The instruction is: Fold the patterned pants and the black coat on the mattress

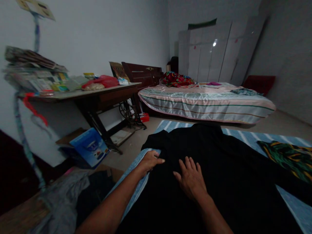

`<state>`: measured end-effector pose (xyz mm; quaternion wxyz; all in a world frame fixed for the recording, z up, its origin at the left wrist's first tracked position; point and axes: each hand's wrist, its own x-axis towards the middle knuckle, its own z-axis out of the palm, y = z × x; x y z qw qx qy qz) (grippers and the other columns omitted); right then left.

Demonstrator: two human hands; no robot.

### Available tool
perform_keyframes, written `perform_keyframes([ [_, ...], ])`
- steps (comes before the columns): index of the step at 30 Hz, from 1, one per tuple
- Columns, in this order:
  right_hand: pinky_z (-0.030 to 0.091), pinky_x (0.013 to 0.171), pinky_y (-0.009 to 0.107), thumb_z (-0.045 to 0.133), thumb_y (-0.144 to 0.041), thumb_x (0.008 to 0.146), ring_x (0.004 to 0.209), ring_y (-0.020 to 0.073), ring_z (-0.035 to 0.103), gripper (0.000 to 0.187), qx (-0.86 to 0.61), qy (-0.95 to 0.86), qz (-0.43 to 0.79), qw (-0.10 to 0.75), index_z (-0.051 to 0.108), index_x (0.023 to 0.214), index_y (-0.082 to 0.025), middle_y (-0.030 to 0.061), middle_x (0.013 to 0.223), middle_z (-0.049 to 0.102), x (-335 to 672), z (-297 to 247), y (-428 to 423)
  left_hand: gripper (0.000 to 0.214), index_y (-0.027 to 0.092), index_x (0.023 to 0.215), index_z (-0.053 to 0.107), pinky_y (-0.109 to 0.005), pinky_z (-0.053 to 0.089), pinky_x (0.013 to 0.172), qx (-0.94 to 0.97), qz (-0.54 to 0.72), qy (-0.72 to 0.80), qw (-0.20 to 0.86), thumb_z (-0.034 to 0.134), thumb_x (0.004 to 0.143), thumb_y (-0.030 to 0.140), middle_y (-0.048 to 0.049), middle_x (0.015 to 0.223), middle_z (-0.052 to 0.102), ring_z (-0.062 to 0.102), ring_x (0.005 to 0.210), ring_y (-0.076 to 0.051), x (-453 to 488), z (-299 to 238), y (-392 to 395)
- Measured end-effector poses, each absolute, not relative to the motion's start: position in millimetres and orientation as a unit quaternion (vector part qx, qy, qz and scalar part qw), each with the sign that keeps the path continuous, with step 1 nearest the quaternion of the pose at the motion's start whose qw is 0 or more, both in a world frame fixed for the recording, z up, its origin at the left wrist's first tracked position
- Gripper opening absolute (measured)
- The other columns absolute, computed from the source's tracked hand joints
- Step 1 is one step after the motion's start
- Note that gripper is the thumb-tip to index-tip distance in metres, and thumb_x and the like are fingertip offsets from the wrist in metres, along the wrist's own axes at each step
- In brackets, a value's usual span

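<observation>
A large black garment (219, 169) lies spread over a blue and white striped sheet (243, 135) in front of me. My left hand (151, 161) rests at the garment's left edge, fingers curled and pinching the black cloth. My right hand (191, 178) lies flat on the garment with fingers stretched out, holding nothing.
A green and yellow patterned cloth (287, 157) lies at the right. A bed (207, 100) with a striped cover stands behind. A cluttered sewing-machine table (97, 92) lines the left wall, a blue box (90, 146) beneath it. White wardrobes (209, 55) stand at the back.
</observation>
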<state>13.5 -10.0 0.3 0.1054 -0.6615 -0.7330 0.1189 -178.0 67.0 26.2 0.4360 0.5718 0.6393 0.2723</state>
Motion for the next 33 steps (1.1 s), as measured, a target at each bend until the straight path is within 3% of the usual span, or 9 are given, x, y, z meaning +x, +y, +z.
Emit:
perform_keyframes([
  [3, 0.012, 0.109, 0.05, 0.028, -0.056, 0.091, 0.139, 0.0308, 0.016, 0.064, -0.667, -0.731, 0.114, 0.09, 0.035, 0.143, -0.018, 0.0153, 0.15, 0.027, 15.3, -1.4, -10.2, 0.044, 0.013, 0.088, 0.059, -0.02, 0.028, 0.041, 0.554, 0.229, 0.632, 0.491, 0.075, 0.054, 0.036, 0.0031, 0.06, 0.056, 0.048, 0.048, -0.011, -180.7, 35.4, 61.6],
  [7, 0.012, 0.108, 0.05, 0.028, -0.056, 0.091, 0.139, 0.0309, 0.016, 0.064, -0.668, -0.733, 0.102, 0.076, 0.035, 0.143, -0.018, 0.0151, 0.15, 0.027, 16.7, -5.0, -10.8, 0.039, 0.013, 0.083, 0.061, -0.019, 0.03, 0.041, 0.558, 0.175, 0.576, 0.571, 0.076, 0.052, 0.033, -0.001, 0.069, 0.063, 0.053, 0.052, -0.011, -184.4, 44.1, 54.1],
  [14, 0.013, 0.108, 0.05, 0.027, -0.057, 0.091, 0.139, 0.0305, 0.016, 0.065, -0.67, -0.734, 0.09, 0.054, 0.034, 0.143, -0.018, 0.015, 0.15, 0.027, 17.3, -4.3, -12.9, 0.027, 0.015, 0.065, 0.053, -0.016, 0.027, 0.034, 0.577, 0.172, 0.628, 0.494, 0.075, 0.053, 0.023, 0.0059, 0.051, 0.051, 0.043, 0.039, -0.007, -180.8, 32.3, 54.7],
  [23, 0.016, 0.108, 0.049, 0.027, -0.057, 0.091, 0.138, 0.0301, 0.019, 0.063, -0.672, -0.734, 0.079, 0.055, 0.035, 0.142, -0.02, 0.0138, 0.148, 0.03, 19.3, -6.8, -13.4, 0.022, 0.017, 0.06, 0.046, -0.016, 0.029, 0.033, 0.59, 0.175, 0.652, 0.443, 0.067, 0.068, 0.017, 0.0103, 0.037, 0.037, 0.036, 0.03, -0.006, -179.8, 29.6, 49.0],
  [27, 0.017, 0.107, 0.049, 0.027, -0.056, 0.092, 0.138, 0.0299, 0.02, 0.063, -0.674, -0.733, 0.074, 0.055, 0.035, 0.142, -0.02, 0.0132, 0.148, 0.031, 20.0, -8.2, -13.9, 0.023, 0.017, 0.059, 0.046, -0.016, 0.028, 0.033, 0.602, 0.175, 0.644, 0.438, 0.065, 0.072, 0.021, 0.0092, 0.037, 0.038, 0.037, 0.031, -0.006, -180.1, 28.2, 48.5],
  [33, 0.017, 0.107, 0.049, 0.028, -0.056, 0.092, 0.138, 0.0304, 0.02, 0.063, -0.672, -0.736, 0.06, 0.054, 0.036, 0.142, -0.02, 0.0141, 0.148, 0.032, 20.9, -10.5, -14.2, 0.032, 0.017, 0.058, 0.046, -0.018, 0.03, 0.036, 0.622, 0.144, 0.608, 0.471, 0.067, 0.069, 0.04, 0.0071, 0.042, 0.041, 0.04, 0.036, -0.008, -186.5, 36.1, 37.4],
])
